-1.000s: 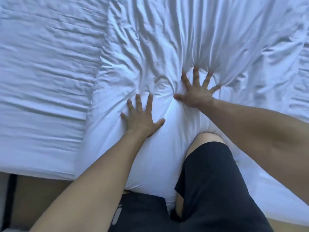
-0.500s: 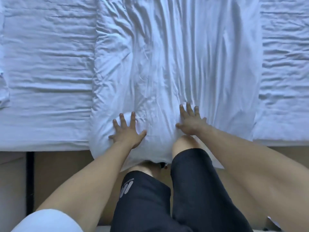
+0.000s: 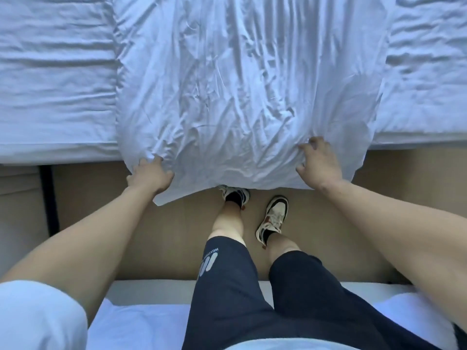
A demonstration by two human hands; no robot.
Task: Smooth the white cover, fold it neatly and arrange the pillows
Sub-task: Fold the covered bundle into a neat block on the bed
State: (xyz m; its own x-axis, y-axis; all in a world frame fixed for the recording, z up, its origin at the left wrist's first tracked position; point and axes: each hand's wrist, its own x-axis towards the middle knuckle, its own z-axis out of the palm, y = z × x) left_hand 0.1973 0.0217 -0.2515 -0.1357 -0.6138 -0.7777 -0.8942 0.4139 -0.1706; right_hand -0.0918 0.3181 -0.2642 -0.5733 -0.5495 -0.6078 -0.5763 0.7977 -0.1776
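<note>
The white cover (image 3: 240, 92) lies wrinkled in a long band across the bed, and its near end hangs over the bed's edge. My left hand (image 3: 149, 175) grips the hanging end near its left corner, fingers curled into the cloth. My right hand (image 3: 318, 162) rests on the right side of that end with bent fingers digging into the fabric. No pillow is in view.
The bed's white sheet (image 3: 55, 84) shows on both sides of the cover. Brown floor (image 3: 156, 236) runs between this bed and a second white mattress (image 3: 141, 322) at the bottom. My legs and shoes (image 3: 273, 218) stand in the gap. A dark post (image 3: 50, 198) stands at the left.
I have stepped back off the bed. Both hands slid down the cover from its middle to the end at the bed's edge and spread apart, with fingers now curled into the cloth.
</note>
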